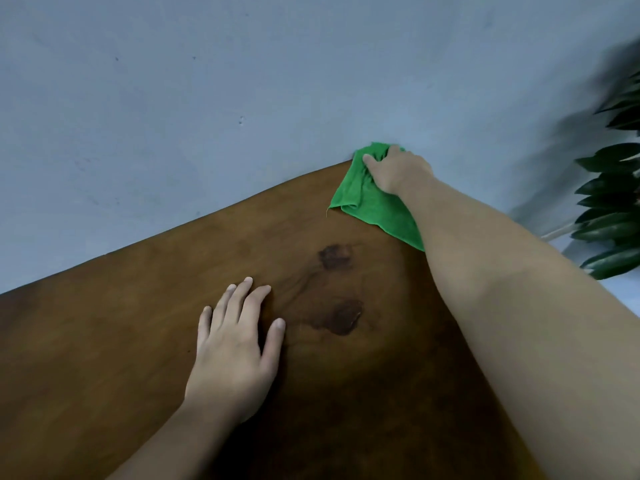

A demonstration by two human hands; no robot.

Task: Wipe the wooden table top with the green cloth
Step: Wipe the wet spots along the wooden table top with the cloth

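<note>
From my feed it's just a plain blue-grey wall [207, 81] with a few little scuffs behind the desk, flat dim light, and some dark leafy plant [613, 202] blurred at the right edge.

So that's one wooden table [138, 341], one green cloth [367, 202], two hands (left [232, 348], right [398, 171]), two dark knots [336, 256] in the wood, one leafy plant [613, 209].

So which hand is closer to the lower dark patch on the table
Left. The left hand lies flat just left of the lower dark patch. The right hand presses the green cloth at the far corner.
</note>
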